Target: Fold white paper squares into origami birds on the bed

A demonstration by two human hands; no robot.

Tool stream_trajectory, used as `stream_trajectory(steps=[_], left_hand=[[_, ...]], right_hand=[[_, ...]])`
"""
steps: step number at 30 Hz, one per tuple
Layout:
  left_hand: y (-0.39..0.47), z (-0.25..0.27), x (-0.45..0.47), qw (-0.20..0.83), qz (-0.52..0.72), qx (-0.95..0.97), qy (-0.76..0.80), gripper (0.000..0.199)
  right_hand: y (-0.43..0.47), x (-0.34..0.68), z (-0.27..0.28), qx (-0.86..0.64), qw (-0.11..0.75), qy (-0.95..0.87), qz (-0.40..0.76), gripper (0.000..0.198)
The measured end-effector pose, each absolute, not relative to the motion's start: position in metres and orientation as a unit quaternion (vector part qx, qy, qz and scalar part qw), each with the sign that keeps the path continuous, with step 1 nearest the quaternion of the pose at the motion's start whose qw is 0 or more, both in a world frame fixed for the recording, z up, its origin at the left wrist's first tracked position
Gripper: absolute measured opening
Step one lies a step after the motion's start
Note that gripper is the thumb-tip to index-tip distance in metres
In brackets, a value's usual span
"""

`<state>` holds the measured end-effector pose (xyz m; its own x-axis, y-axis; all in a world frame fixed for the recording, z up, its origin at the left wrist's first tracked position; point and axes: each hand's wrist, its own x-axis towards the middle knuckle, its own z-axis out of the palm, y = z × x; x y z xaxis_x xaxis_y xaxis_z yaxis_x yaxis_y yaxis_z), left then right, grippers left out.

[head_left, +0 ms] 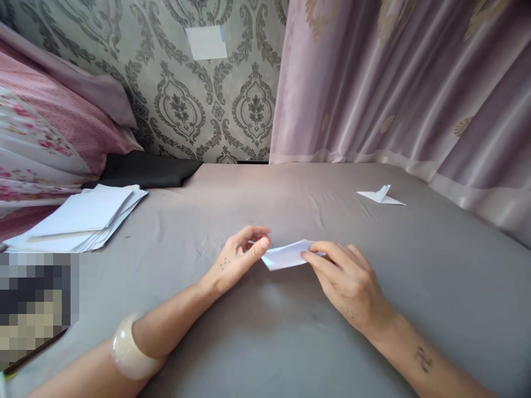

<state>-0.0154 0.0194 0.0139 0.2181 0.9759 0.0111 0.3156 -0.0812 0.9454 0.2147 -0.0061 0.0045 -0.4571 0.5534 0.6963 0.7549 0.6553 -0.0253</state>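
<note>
Grey sheeting (290,342) is covering the flat work surface, with patterned wallpaper (207,105) and a mauve curtain (394,83) closing off the far side. Both hands are meeting at a partly folded white paper (287,255), which is lying low on the sheeting at the centre, directly between them. The left hand (236,262) is pinching the paper's left end between thumb and forefinger; the right hand (350,279) is pressing its fingertips (309,255) down on the paper's right end, so both hands are closed on the same piece. The paper's long axis is running left to right, from one grip to the other, with a slight rise toward the right-hand grip. Neither hand is nearer than the other: each is already in contact, and the free span of paper is sitting in the gap between the two grips. Beyond the right-hand grip and well apart from it, a finished folded paper shape (380,196) is resting on the sheeting. Far outboard of the left-hand grip, a stack of white sheets (83,215) is lying near a dark cloth (145,168) and floral bedding (45,138). A pale bangle (130,348) is sitting on the left forearm.
</note>
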Motion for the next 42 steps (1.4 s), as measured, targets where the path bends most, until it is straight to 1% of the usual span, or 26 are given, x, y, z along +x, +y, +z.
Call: stream_trajectory(steps=[2, 6, 12, 13, 16, 17, 19, 21, 22, 23, 25, 28, 31, 36, 39, 42], left_hand=[[0.022, 0.012, -0.015, 0.445, 0.358, 0.625, 0.532, 0.050], [0.024, 0.009, -0.013, 0.438, 0.331, 0.629, 0.550, 0.045], [0.010, 0.006, -0.005, 0.411, 0.315, 0.696, 0.498, 0.059], [0.009, 0.004, -0.003, 0.399, 0.316, 0.706, 0.492, 0.056], [0.006, 0.001, 0.000, 0.371, 0.326, 0.709, 0.503, 0.041], [0.006, 0.000, 0.001, 0.372, 0.330, 0.702, 0.510, 0.041], [0.005, -0.001, 0.001, 0.385, 0.341, 0.695, 0.503, 0.054], [0.004, -0.001, 0.003, 0.406, 0.353, 0.699, 0.471, 0.075], [0.003, -0.001, 0.004, 0.419, 0.360, 0.699, 0.454, 0.082], [0.002, -0.001, 0.006, 0.434, 0.368, 0.694, 0.442, 0.084], [0.002, 0.001, 0.008, 0.465, 0.390, 0.664, 0.436, 0.080], [0.007, 0.004, 0.009, 0.518, 0.430, 0.588, 0.448, 0.062], [0.015, 0.006, 0.003, 0.553, 0.456, 0.514, 0.472, 0.049], [0.029, 0.002, -0.011, 0.513, 0.486, 0.450, 0.546, 0.037], [0.032, -0.002, -0.016, 0.473, 0.461, 0.455, 0.597, 0.037], [0.030, -0.006, -0.018, 0.426, 0.430, 0.485, 0.631, 0.042]], right_hand=[[-0.006, 0.215, 0.003, -0.363, 0.347, -0.852, -0.149, 0.028], [-0.002, 0.216, -0.004, -0.346, 0.360, -0.858, -0.117, 0.027], [0.000, 0.211, -0.011, -0.365, 0.320, -0.870, -0.091, 0.021], [0.000, 0.210, -0.011, -0.363, 0.311, -0.874, -0.086, 0.022], [0.000, 0.208, -0.011, -0.356, 0.302, -0.881, -0.074, 0.027], [0.000, 0.208, -0.011, -0.355, 0.303, -0.882, -0.071, 0.027], [0.000, 0.208, -0.011, -0.353, 0.308, -0.881, -0.066, 0.025], [0.000, 0.208, -0.010, -0.345, 0.316, -0.882, -0.063, 0.021], [0.000, 0.207, -0.010, -0.337, 0.322, -0.883, -0.061, 0.020], [-0.001, 0.206, -0.010, -0.327, 0.329, -0.884, -0.059, 0.020], [-0.002, 0.204, -0.010, -0.307, 0.345, -0.885, -0.057, 0.023], [-0.003, 0.203, -0.009, -0.289, 0.357, -0.887, -0.048, 0.028], [-0.002, 0.208, -0.010, -0.297, 0.359, -0.884, -0.025, 0.031], [0.008, 0.220, -0.018, -0.378, 0.352, -0.856, 0.019, 0.026], [0.013, 0.224, -0.024, -0.432, 0.325, -0.841, 0.027, 0.023], [0.012, 0.224, -0.025, -0.459, 0.286, -0.841, 0.015, 0.030]])
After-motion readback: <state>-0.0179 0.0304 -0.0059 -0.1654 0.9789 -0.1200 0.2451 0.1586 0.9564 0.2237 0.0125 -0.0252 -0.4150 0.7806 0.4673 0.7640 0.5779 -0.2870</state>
